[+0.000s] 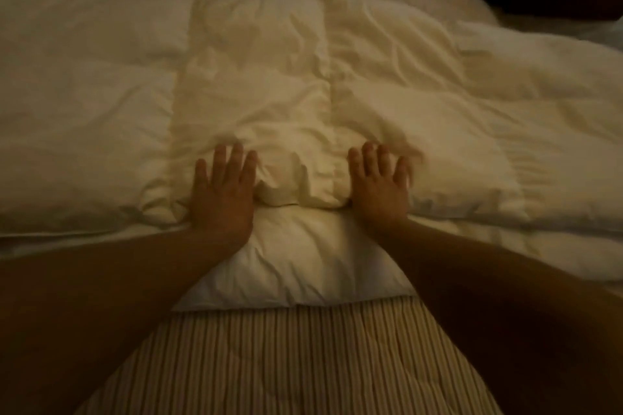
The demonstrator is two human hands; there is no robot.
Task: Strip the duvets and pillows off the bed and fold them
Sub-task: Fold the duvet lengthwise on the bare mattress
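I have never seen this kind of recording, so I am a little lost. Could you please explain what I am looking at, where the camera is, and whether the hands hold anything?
There is no machine here. A person wears one camera on the head, looking forward and down, so you see their own two bare arms reaching out. The left hand and the right hand both lie flat, fingers straight, pressing on a white duvet that is spread across the bed. Neither hand holds anything. Nearer the person, a white pillow lies partly under the duvet's edge. Under everything is a striped mattress cover. The room is dim, so fine detail is hard to tell.
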